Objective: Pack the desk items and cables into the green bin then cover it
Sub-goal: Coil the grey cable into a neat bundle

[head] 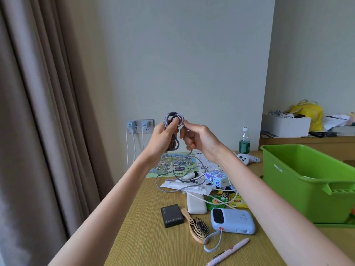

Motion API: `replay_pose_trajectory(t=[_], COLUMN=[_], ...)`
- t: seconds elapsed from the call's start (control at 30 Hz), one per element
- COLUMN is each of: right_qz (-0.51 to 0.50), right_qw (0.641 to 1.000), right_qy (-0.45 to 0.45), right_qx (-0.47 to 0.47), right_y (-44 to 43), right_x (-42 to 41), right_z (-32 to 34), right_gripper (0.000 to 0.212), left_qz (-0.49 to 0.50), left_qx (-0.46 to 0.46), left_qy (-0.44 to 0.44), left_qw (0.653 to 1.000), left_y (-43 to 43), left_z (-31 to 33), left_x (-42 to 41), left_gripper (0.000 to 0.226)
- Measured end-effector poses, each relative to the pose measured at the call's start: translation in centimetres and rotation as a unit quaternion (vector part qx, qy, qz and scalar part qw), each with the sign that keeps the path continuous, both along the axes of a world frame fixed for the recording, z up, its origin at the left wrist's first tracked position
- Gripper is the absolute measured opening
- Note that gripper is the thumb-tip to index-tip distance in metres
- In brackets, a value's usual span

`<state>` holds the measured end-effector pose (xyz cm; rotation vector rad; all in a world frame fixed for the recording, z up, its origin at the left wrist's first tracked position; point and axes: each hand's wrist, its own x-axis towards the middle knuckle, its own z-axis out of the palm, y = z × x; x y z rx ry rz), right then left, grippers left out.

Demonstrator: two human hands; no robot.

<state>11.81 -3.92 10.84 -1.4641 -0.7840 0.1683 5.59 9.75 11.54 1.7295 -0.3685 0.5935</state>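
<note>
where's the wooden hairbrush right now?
Head view, lower centre: the wooden hairbrush lies on the desk between the black box and the blue power bank, left of the green bin.

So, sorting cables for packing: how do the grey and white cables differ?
The grey cable is braided; the white cable is smooth. The grey cable is partly coiled in the left hand and right hand; the white cable lies loose on the desk. Neither is in the green bin.
</note>
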Motion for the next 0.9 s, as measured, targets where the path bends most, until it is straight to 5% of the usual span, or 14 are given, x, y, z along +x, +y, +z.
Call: replay_pose_trajectory(t=[0.23,0.57,0.9], right_qz=[-0.012,-0.021,-0.122], right_qw=[0.999,0.993,0.953], right_qy=[-0.009,-0.066,-0.109], right_qx=[-0.036,-0.096,-0.255], right_y=[0.6,-0.8,-1.5], right_x=[-0.3,0.8,2.4], right_z=[-0.1,-0.6,-1.9], right_gripper=[0.05,0.019,0.023], left_qz=[-0.005,-0.071,0.087], left_qx=[-0.081,-0.287,-0.179], left_qy=[-0.019,0.003,0.055], left_qw=[0.997,0.955,0.979], left_y=[-1.1,1.2,2.2], left_z=[0.1,0.6,-1.0], left_x=[0.2,1.0,1.6], left_gripper=[0.025,0.028,0.029])
